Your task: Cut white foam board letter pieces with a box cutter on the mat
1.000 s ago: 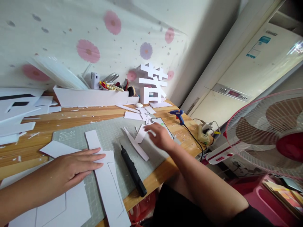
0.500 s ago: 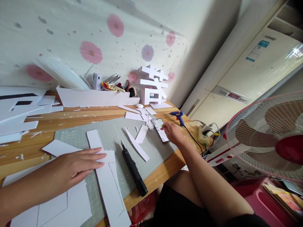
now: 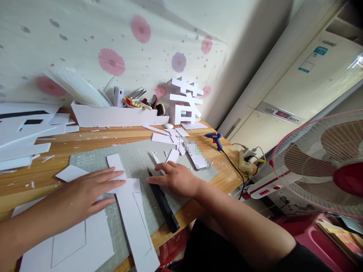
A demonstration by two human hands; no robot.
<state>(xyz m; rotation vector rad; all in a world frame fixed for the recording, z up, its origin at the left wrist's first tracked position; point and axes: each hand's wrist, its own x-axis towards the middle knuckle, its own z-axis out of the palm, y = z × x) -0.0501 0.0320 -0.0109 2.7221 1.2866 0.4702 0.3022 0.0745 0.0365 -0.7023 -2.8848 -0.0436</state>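
The long white foam-board strip [image 3: 129,206] lies on the grey-green cutting mat [image 3: 136,155], running from the mat's middle down past the near edge of the wooden table [image 3: 85,141]. The left hand [image 3: 85,192] lies flat on the strip's upper part, fingers spread and straight, pressing rather than gripping. The right hand [image 3: 177,179] rests on the mat just right of the strip, fingers loosely extended and pointing left, its fingertips over the top end of the black utility knife [image 3: 164,206]; whether it grips the knife cannot be told. The knife lies along the mat beside the strip, its lower end near the table edge. A smartphone [image 3: 198,158] sits farther right on the mat, with small white offcuts [image 3: 171,155] near it. A blue glue gun [image 3: 214,138] lies beyond the phone. A white three-dimensional character [image 3: 185,100] stands at the wall, and a red-and-white fan [image 3: 320,162] stands to the right of the table.
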